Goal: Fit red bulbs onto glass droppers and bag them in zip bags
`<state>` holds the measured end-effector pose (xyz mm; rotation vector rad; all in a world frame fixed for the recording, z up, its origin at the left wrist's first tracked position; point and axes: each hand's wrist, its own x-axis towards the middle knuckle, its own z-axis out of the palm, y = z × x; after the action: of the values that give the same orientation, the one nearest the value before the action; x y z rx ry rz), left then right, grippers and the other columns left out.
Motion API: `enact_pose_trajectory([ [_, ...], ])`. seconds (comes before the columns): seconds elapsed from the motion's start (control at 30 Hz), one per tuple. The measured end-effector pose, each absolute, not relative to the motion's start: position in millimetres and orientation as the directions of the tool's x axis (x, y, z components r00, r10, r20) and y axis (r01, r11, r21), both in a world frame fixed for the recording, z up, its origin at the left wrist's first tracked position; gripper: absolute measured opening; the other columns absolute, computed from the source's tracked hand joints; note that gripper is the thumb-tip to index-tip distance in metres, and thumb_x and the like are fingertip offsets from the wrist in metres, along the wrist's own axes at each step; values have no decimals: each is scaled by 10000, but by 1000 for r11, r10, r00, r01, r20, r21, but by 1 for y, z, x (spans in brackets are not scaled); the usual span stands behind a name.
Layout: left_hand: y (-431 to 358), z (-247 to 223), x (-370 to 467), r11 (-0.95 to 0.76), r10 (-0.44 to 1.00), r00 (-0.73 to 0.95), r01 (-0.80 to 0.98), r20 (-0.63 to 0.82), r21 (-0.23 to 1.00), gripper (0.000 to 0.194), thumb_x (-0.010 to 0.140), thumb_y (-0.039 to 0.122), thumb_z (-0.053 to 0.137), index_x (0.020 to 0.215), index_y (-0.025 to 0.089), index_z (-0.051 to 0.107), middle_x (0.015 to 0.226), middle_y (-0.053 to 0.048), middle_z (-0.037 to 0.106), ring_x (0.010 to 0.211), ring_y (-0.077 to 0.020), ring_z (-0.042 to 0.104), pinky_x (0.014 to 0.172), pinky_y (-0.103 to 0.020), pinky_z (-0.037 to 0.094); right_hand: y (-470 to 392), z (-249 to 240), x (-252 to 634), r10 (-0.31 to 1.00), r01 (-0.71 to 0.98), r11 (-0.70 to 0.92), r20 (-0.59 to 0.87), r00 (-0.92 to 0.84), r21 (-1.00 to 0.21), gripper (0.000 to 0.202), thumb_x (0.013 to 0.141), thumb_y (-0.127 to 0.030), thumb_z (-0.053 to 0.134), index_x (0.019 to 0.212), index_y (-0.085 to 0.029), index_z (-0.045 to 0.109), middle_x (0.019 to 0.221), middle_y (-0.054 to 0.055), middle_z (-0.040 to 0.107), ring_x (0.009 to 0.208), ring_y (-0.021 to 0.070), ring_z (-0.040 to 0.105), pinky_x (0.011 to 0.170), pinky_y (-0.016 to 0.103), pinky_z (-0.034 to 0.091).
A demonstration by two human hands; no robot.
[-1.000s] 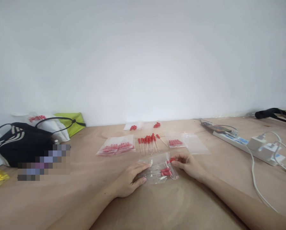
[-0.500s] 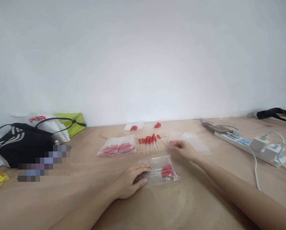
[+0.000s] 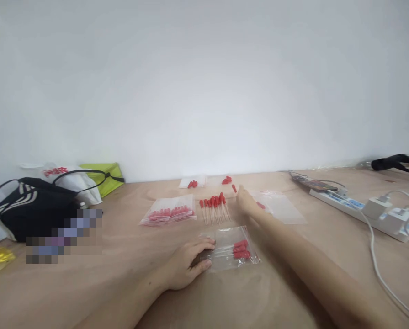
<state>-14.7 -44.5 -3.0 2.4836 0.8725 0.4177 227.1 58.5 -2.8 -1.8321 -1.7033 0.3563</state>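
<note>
My left hand (image 3: 188,264) lies with fingers spread on the left edge of a clear zip bag (image 3: 221,260), which holds a few droppers with red bulbs (image 3: 241,250). My right hand (image 3: 246,201) is farther forward, fingers mostly hidden and blurred. A red-bulbed dropper (image 3: 234,188) sticks out at its fingertips and appears held there. Left of this hand, several droppers (image 3: 214,208) lie in a row, bulbs pointing away from me. Partly behind my right wrist is another clear bag (image 3: 282,208) with red pieces showing at its left end.
Filled bags (image 3: 170,210) of red-bulbed droppers lie left of the row. Loose red bulbs (image 3: 192,184) rest on small bags near the wall. At right are a power strip (image 3: 355,204), white chargers, cables and a phone (image 3: 314,183). A black bag (image 3: 36,210) stands left.
My right hand has moved forward and left, away from the bag on the right, and the single dropper has shifted forward with it. My left hand stays on the zip bag.
</note>
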Motion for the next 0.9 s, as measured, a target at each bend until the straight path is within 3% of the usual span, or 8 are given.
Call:
enact_pose_trajectory([
  [0.1,-43,-5,-14,-703,637,759,496,139,510,299,822,275,459,1115,234,499,1206,-28,507,1142,-196,414,971,-365,321,31,-1,250,952,714,88,269,144,-695,668,742,-193,393,1302,-80,47,758,51,560,652,165,566,591,272,435],
  [0.17,-42,-5,-14,-711,629,763,489,147,505,304,826,274,455,1124,229,494,1209,-28,506,1148,-192,408,978,-360,314,8,-6,264,925,456,180,308,224,-872,727,730,-263,402,1305,-139,-26,708,-18,501,501,125,527,476,250,429],
  [0.23,-41,-6,-14,-712,629,764,489,147,503,305,830,277,452,1127,225,494,1215,-32,501,1152,-192,405,981,-362,309,-14,-15,272,910,290,162,257,325,-943,734,698,-314,446,1290,-178,33,652,-63,439,390,94,458,397,243,409],
  [0.37,-41,-5,-13,-700,641,756,506,132,503,305,822,285,464,1120,232,506,1221,-30,496,1150,-200,408,975,-375,314,-37,-32,270,898,114,120,157,411,-986,650,661,-333,523,1192,-209,169,630,-69,416,447,119,511,424,271,463],
  [0.53,-42,-4,-13,-680,658,745,523,112,514,339,822,281,460,1160,248,473,1242,-21,475,1165,-200,387,982,-384,301,-41,-40,254,926,-65,126,93,365,-990,475,697,-363,523,1053,-240,233,663,-43,485,538,134,567,566,315,519],
  [0.63,-43,-2,-13,-669,665,742,538,90,512,392,824,284,453,1214,271,416,1323,-15,373,1193,-210,348,987,-396,287,-46,-40,246,958,-171,114,63,279,-979,382,722,-445,492,968,-241,283,724,-15,545,623,137,598,655,332,513],
  [0.77,-44,-1,-13,-669,664,745,548,71,502,431,828,293,444,1252,275,366,1365,-15,297,1218,-215,309,995,-395,274,-52,-40,242,979,-186,123,89,182,-975,443,640,-569,531,870,-233,358,736,-13,572,617,130,592,663,335,496],
  [0.9,-43,-2,-14,-659,670,739,550,68,513,423,831,322,440,1246,279,375,1358,-14,310,1221,-224,301,998,-398,267,-53,-39,243,992,2,116,116,57,-993,427,595,-572,576,772,-193,493,658,-6,581,619,144,576,655,329,475],
])
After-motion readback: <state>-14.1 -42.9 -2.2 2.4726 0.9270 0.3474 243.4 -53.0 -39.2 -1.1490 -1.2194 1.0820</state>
